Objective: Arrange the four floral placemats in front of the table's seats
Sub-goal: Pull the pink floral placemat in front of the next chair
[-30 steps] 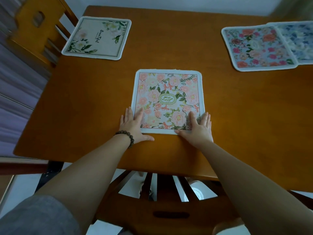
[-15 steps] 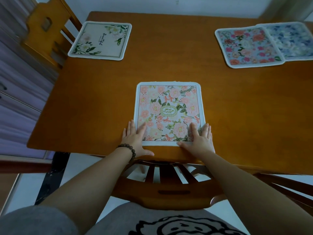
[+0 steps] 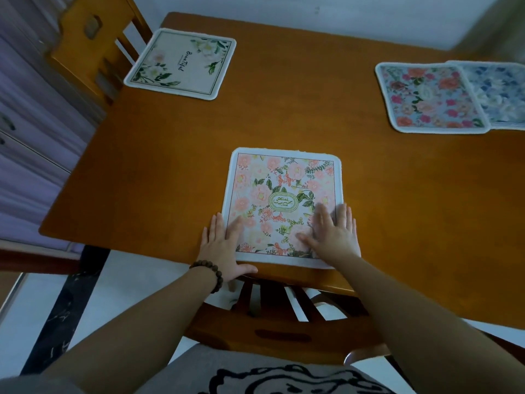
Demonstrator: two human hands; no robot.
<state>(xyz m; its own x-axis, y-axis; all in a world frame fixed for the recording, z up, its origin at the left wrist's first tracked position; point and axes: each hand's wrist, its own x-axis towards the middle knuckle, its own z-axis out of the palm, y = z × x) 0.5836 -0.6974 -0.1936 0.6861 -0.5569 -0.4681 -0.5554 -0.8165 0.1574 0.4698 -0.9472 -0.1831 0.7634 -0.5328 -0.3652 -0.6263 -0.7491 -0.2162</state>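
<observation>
A pink floral placemat (image 3: 281,191) lies flat at the near edge of the wooden table (image 3: 284,120), just above a chair back. My left hand (image 3: 223,245) rests flat on its lower left corner, fingers spread, thumb on the table edge. My right hand (image 3: 332,231) presses flat on its lower right part. A white placemat with green leaves (image 3: 181,64) sits at the far left by another chair. At the far right a pink-and-red floral placemat (image 3: 429,98) overlaps a blue floral placemat (image 3: 502,92).
A wooden chair (image 3: 278,328) stands tucked under the near edge below my hands. Another wooden chair (image 3: 93,38) is at the table's far left. Purple drawers (image 3: 25,137) line the left side. A white wall runs behind the table.
The pink placemat has slid toward the near table edge under both hands. My right hand has moved further onto the mat.
</observation>
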